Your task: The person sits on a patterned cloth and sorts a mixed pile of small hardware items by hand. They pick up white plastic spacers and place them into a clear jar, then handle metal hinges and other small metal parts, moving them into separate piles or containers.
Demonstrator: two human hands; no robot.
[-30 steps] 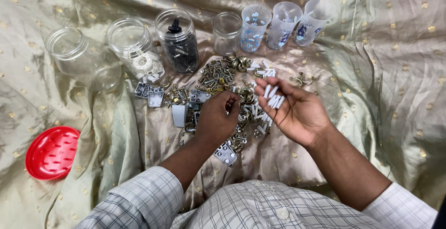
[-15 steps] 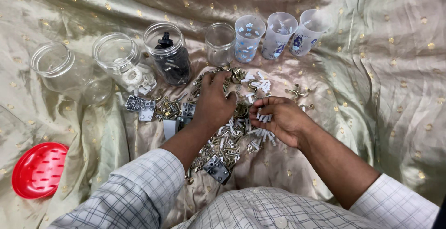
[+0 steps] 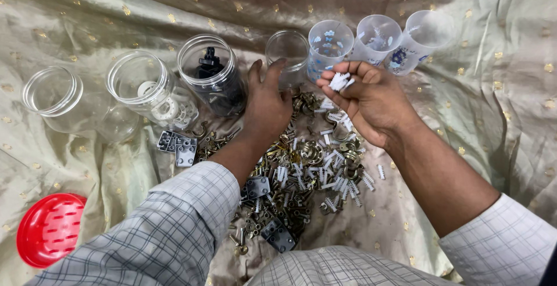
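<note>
Right hand [image 3: 371, 103] pinches white plugs [image 3: 339, 81] loosely; some could drop. Left hand [image 3: 268, 105], fingers spread flat, might nudge the jar [image 3: 286, 54].

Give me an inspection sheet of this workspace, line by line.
Surface: creased pale gold cloth with small gold dots.
Job's things: white plastic pieces; mixed hardware pile of brass and grey metal parts.
Clutter: clear jars at left, one holding black parts; three clear cups at back; red lid.
Hands: left hand rests on the pile by a small jar; right hand pinches white pieces.
Cables: nothing seen.
Surroundings: nothing seen beyond the cloth.
</note>
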